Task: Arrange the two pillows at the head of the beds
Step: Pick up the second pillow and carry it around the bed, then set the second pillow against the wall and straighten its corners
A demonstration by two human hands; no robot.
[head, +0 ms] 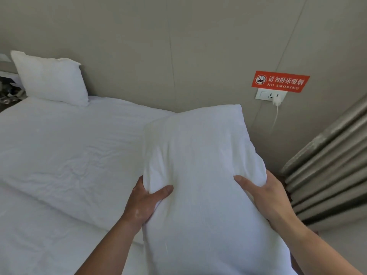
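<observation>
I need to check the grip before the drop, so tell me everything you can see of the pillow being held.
The held pillow is white, plump, in a soft, lightly creased cloth case. It is lengthwise to the camera, its far end pointing at the wall, near end running out of frame. The left hand and right hand pinch its two sides, thumbs on top, denting the filling. It is over the bed's right edge; whether its far end rests on the bed cannot be told.
</observation>
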